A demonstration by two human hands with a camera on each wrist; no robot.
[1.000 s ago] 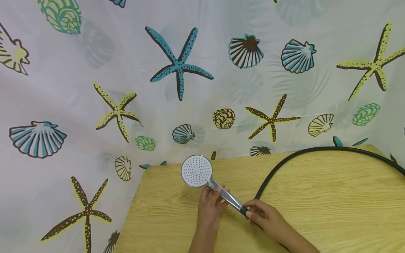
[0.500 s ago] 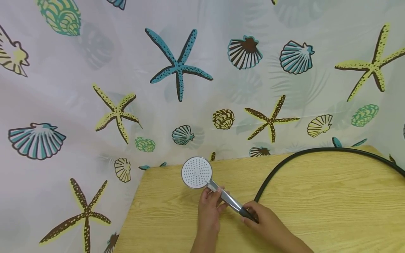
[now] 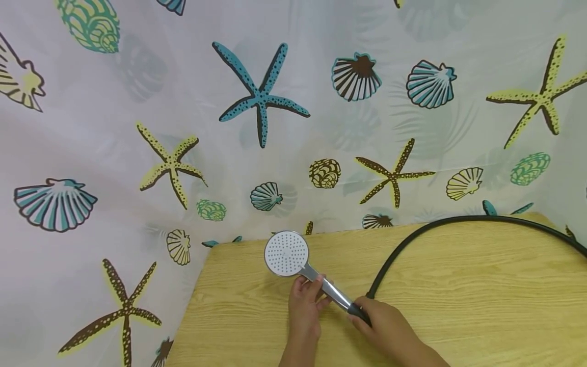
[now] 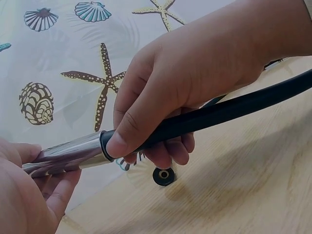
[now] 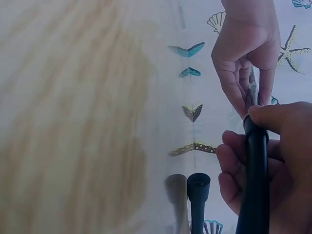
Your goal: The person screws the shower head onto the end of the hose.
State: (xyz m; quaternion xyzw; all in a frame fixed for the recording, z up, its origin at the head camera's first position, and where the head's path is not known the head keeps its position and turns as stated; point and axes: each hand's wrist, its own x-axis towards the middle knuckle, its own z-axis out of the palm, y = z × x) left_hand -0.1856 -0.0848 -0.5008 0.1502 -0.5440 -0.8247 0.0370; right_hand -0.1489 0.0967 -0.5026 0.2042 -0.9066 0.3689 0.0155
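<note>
A chrome hand shower head (image 3: 287,254) with a white, dotted spray face is held above the table, its face toward the head camera. My left hand (image 3: 304,311) pinches its chrome handle (image 3: 337,294) between thumb and fingers. At the handle's lower end my right hand (image 3: 390,326) grips one end of a black hose (image 4: 224,114), thumb pressed close to the joint. Hose and handle meet in line there; whether they are threaded together I cannot tell. The hose's other end (image 4: 164,176), a black fitting with a brass-coloured centre, appears beyond my right fingers.
A wood-grain table (image 3: 238,316) lies under both hands. From near my right hand the hose (image 3: 458,218) arcs across the table's back and off to the right. Behind and at the sides hangs a white curtain (image 3: 302,76) printed with starfish and shells.
My right hand has shifted from a fingertip pinch to a fuller grip on the hose just below the handle. My left hand and the shower head have sunk very slightly.
</note>
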